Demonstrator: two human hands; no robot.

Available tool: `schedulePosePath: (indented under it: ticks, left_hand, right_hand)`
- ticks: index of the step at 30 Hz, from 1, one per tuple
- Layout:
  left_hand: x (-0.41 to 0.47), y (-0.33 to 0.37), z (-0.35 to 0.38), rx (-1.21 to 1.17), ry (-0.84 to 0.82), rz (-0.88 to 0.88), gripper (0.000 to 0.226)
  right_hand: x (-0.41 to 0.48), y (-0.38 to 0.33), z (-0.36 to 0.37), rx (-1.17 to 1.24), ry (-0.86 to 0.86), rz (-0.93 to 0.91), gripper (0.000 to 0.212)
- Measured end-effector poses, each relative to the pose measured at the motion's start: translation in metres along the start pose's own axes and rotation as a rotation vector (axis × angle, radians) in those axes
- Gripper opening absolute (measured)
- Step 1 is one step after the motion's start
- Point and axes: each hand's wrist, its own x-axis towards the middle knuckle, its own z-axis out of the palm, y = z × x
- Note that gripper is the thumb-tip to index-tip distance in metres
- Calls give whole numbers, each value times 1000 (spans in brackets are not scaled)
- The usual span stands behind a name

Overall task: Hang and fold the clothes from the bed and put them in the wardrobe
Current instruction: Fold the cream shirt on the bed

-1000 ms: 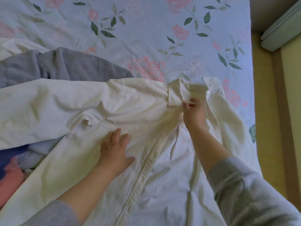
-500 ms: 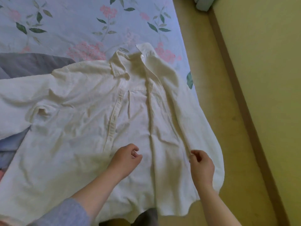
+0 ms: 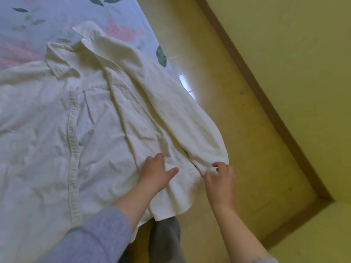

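Fingers [image 3: 216, 165] of the right hand [image 3: 221, 179] were curled and pinched the cuff end of the shirt sleeve [image 3: 190, 120] against the thumb, at the spot where the cloth reached the edge of the bed. The left hand [image 3: 157, 172] lay on the lower front of the white shirt [image 3: 38, 139], just beside the right hand, its thumb spread out toward it. Its fingers [image 3: 152, 159] were bent down into a wrinkle of cloth; whether they gathered the fabric or only pressed on it could not be told.

The white shirt lay front up and spread wide on the bed, its collar [image 3: 62, 61] at the far end and its hem nearest the person. The button band [image 3: 73, 149] ran down its middle. The shirt sleeve lay folded in along the shirt's right side, from the shoulder down to the pinching hand, and a corner of the hem drooped over the bed's edge.

Beyond the collar showed the bed [image 3: 47, 18], covered in a pale blue sheet with pink flowers and green leaves. A grey-blue jumper sleeve [image 3: 95, 238] was pushed up the left forearm. Dark grey cloth [image 3: 167, 240] showed below the hem. To the right lay a yellowish floor [image 3: 237, 120], bordered by a brown strip [image 3: 266, 103] at the foot of a yellow wall [image 3: 303, 54].
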Motion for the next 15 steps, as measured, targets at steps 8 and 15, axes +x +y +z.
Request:
schedulePosePath:
  ticks: [8, 15]
  left_hand:
    - [22, 21, 24, -210, 109, -87, 50]
    - [25, 49, 18, -150, 7, -123, 55]
  right_hand:
    - [-25, 27, 10, 265, -242, 128, 29]
    - [-46, 20, 14, 454, -380, -163, 37]
